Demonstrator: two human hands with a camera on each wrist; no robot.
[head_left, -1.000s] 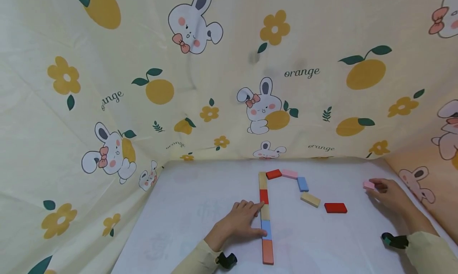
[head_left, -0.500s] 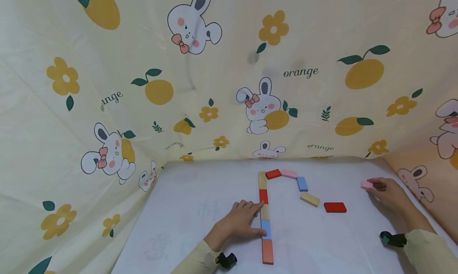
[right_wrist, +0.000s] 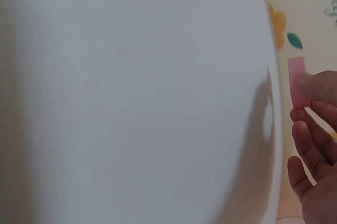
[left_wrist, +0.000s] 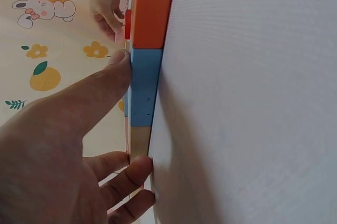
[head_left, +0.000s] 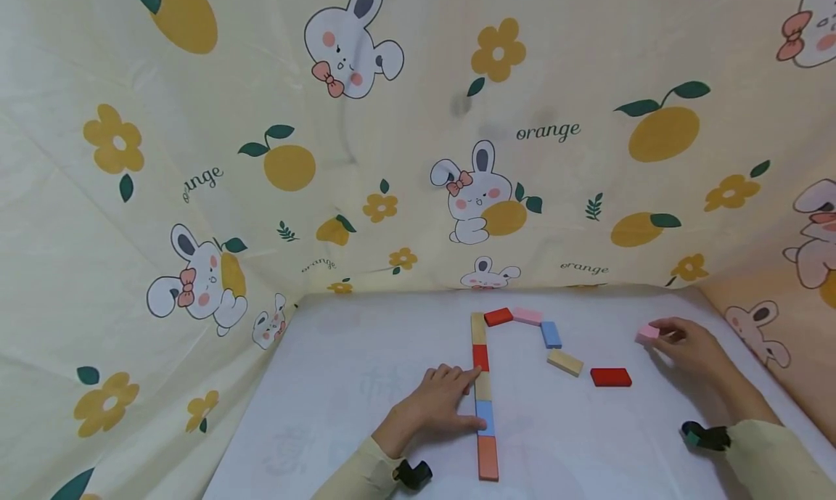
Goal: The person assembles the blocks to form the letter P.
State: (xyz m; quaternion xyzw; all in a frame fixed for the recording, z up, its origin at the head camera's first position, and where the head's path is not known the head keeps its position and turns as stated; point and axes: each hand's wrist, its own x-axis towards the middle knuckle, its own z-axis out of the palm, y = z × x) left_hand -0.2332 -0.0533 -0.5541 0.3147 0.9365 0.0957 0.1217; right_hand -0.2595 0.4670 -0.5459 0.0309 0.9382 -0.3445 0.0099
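Observation:
In the head view, a straight row of flat wooden blocks runs away from the near side of the white table (head_left: 313, 413): an orange block (head_left: 488, 458), a blue block (head_left: 485, 418), a plain wood block (head_left: 482, 386), a red block (head_left: 480, 358) and another plain one (head_left: 479, 328). My left hand (head_left: 439, 406) rests along the row's left side, its thumb at the blue block and a fingertip by the red one. Thumb and fingers of my right hand (head_left: 692, 351) pinch a pink block (head_left: 647, 334), held above the table at the right.
From the row's far end a curve of spaced blocks bends right: red (head_left: 498, 316), pink (head_left: 527, 316), blue (head_left: 551, 334), plain wood (head_left: 564, 362) and red (head_left: 610, 377). A bunny-and-orange patterned cloth (head_left: 392, 144) hangs behind the table and along its sides.
My right hand has moved left with the pink block, closer to the last red block of the curve. My left hand stays at the row.

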